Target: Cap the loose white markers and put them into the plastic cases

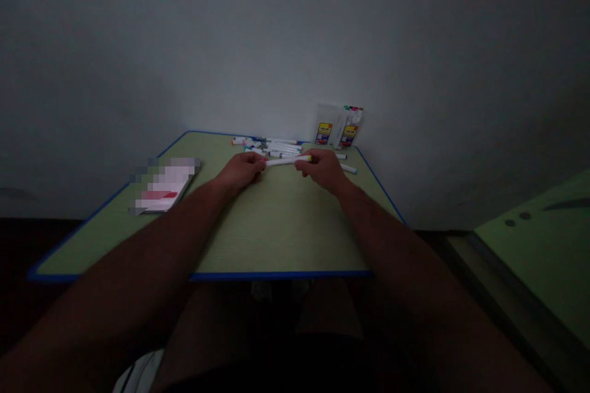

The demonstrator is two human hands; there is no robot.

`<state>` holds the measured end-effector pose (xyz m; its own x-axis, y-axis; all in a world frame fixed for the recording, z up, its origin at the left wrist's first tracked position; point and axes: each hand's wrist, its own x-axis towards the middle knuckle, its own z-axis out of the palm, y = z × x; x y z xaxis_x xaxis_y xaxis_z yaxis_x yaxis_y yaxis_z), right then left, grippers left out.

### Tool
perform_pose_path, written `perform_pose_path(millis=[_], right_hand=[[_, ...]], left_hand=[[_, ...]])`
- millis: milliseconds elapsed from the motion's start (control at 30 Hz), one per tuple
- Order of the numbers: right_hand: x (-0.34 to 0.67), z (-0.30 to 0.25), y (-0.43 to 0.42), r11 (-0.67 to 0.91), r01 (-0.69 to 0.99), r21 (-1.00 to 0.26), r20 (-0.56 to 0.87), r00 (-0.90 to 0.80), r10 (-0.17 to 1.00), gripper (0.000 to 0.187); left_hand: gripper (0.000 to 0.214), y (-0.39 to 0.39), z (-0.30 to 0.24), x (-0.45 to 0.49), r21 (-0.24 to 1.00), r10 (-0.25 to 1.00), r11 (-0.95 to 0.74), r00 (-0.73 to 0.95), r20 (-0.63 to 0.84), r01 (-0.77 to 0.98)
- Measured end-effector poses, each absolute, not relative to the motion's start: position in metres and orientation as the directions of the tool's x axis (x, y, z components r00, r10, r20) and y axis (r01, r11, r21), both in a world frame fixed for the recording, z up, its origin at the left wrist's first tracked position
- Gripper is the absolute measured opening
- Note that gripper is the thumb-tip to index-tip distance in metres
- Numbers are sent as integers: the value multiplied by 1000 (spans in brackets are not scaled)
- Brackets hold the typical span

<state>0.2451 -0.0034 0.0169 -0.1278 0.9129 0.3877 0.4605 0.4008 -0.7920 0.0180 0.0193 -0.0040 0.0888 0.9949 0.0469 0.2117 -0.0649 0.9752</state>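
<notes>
head view shows the left hand (243, 171) and right hand (322, 169) each closed on 1 end of a slim white marker pen with a yellow tip (288, 161), held level just above the pale green desk with blue edging (271, 233). just behind it lies a loose pile of white marker pens (271, 147). clear plastic marker packs (340, 126) lean on the grey wall (295, 37). a blurred white and red booklet (162, 185) rests well apart to the left.
</notes>
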Motion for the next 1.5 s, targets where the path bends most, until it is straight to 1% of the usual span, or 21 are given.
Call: perform_pose_path(millis=[167,233,367,533,700,867,967,1067,1133,1300,1433,1500], right_hand=[[256,13,2,275,521,-808,278,-73,958,19],[262,10,5,246,578,-778,232,-99,968,20],[267,5,8,256,660,-706,179,-184,967,23],[268,5,8,254,695,-672,176,-184,967,27],[268,6,7,257,709,-657,175,-188,966,30],[263,5,5,315,699,-642,199,-245,949,31],[259,4,5,324,680,-658,202,-255,946,30],[257,2,6,290,647,-705,186,-227,956,30],[257,2,7,260,632,-730,182,-186,965,31],[257,1,9,244,626,-741,200,-140,970,30],[253,4,6,248,619,-746,213,-131,968,27],[252,5,5,265,604,-752,237,-127,963,25]], left_hand=[[12,14,1,19,963,988,-154,48,147,222],[16,14,3,19,953,976,-216,64,206,214],[23,16,4,20,939,947,-315,105,302,139],[24,16,3,23,930,930,-358,125,346,84],[26,11,6,24,924,921,-375,148,361,79],[29,8,8,27,922,906,-385,210,368,48],[28,7,8,29,921,903,-387,218,369,45],[28,6,8,29,917,907,-391,201,370,74],[27,7,7,30,899,897,-425,180,403,104],[26,6,6,30,846,863,-503,152,481,178],[21,3,6,28,736,796,-601,152,586,312],[18,2,7,26,682,777,-614,152,611,398]])
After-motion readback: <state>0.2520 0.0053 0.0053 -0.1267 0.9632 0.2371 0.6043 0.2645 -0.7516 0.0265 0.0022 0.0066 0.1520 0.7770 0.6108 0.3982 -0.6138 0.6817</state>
